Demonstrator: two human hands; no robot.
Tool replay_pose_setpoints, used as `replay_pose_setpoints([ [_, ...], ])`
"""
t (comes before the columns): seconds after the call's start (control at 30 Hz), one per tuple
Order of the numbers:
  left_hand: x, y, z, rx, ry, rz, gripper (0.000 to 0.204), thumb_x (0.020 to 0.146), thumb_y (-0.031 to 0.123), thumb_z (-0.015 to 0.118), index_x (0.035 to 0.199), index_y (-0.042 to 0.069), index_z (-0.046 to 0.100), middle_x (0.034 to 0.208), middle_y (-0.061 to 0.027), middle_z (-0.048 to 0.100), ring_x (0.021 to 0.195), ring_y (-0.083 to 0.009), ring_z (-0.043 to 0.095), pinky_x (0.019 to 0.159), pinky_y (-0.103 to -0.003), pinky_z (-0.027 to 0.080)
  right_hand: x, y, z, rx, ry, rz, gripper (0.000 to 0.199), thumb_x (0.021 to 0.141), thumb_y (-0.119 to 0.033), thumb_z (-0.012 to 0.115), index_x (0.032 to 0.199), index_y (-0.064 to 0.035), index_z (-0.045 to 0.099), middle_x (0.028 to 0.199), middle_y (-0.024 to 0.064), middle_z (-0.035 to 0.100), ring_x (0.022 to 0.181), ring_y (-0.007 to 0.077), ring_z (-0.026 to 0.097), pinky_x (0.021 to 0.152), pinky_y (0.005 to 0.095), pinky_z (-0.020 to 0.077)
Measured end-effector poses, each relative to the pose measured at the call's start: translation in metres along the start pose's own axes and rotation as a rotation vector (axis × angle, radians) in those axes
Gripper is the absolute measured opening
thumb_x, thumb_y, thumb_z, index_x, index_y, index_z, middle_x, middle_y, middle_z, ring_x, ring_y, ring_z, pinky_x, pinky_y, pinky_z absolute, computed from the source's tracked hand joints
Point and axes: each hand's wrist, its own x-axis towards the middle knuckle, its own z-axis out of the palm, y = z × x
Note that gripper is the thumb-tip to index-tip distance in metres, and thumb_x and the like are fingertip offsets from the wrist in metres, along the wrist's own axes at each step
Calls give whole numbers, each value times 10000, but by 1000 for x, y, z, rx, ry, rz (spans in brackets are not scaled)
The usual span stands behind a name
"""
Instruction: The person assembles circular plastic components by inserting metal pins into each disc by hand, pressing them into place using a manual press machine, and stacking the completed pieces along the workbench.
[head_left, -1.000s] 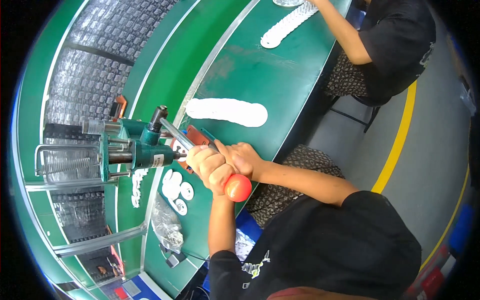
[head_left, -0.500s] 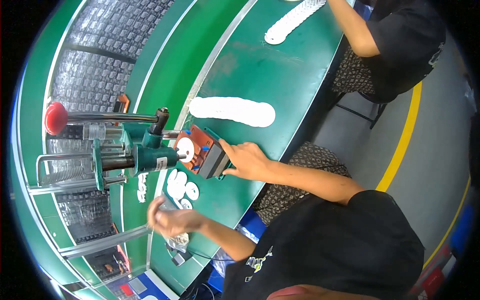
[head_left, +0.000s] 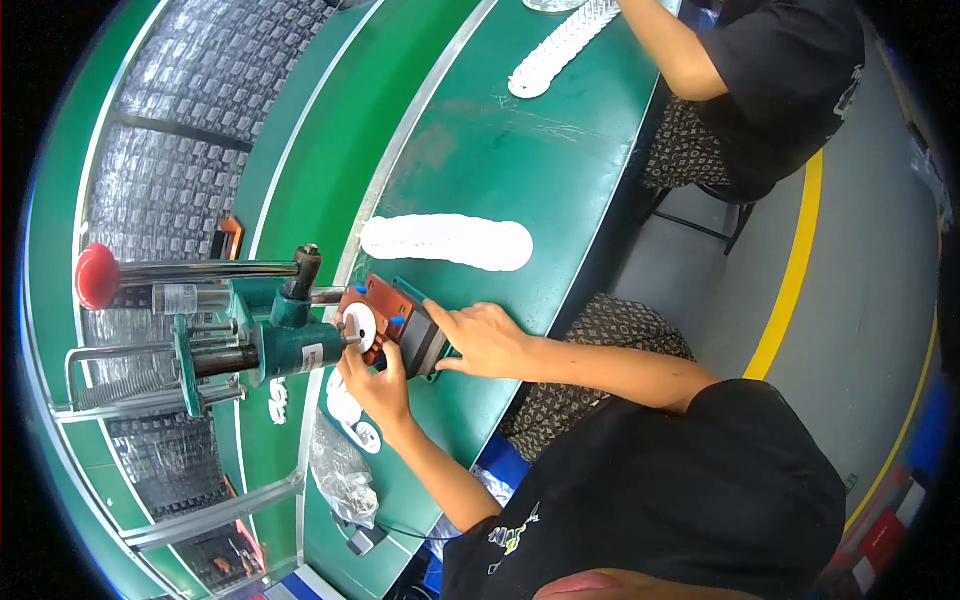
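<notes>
A green hand-lever press (head_left: 290,345) with a red knob lies across the left middle of the view. Under its ram is an orange-brown fixture (head_left: 385,297) with blue pegs and a white disc (head_left: 367,322) seated in it. My left hand (head_left: 375,392) reaches in from below, its fingers bent at the disc's near edge under the ram. Whatever its fingertips hold is too small and hidden to tell. At the fixture's right side, my right hand (head_left: 490,340) grips the dark grey block (head_left: 424,340), forefinger and thumb on either side.
A long overlapped row of white discs (head_left: 450,242) lies beyond the fixture. Loose discs (head_left: 345,405) and a clear plastic bag (head_left: 342,470) lie left of my left forearm. At the far right a co-worker (head_left: 770,90) sits by another row of discs (head_left: 560,50).
My left hand has moved up from beside the plastic bag to the disc in the fixture. My right hand stays on the grey block. The whole view has shifted slightly.
</notes>
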Motion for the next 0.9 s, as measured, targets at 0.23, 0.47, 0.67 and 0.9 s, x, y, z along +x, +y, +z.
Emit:
replay_pose_setpoints([
  [0.23,-41,15,-21,-223,170,122,400,868,177,586,1174,-80,585,1111,-212,645,1044,-352,617,938,-440,459,-10,-8,-19,21,267,-72,857,723,-426,764,1348,50,421,743,90,608,636,249,628,595,359,503],
  [0.47,-94,62,14,-1141,12,-807,459,1030,350,415,1168,-63,562,1096,-134,650,977,-195,641,853,-331,515,-43,-8,-45,92,311,-221,704,743,-361,769,1304,-6,536,705,20,511,578,148,550,492,284,468],
  [0.67,-82,79,33,-883,-287,-670,444,1040,320,399,1168,-68,572,976,-92,655,908,-164,627,813,-306,497,-56,12,-73,172,180,13,682,726,-355,789,1289,-48,557,767,59,581,641,200,608,537,327,496],
  [0.9,-81,105,48,-958,-374,-451,312,1018,184,460,1203,-50,552,1045,-151,666,960,-192,629,836,-302,492,-39,62,-109,-62,266,289,659,723,-315,773,1265,-31,531,911,138,653,798,312,659,654,398,528],
])
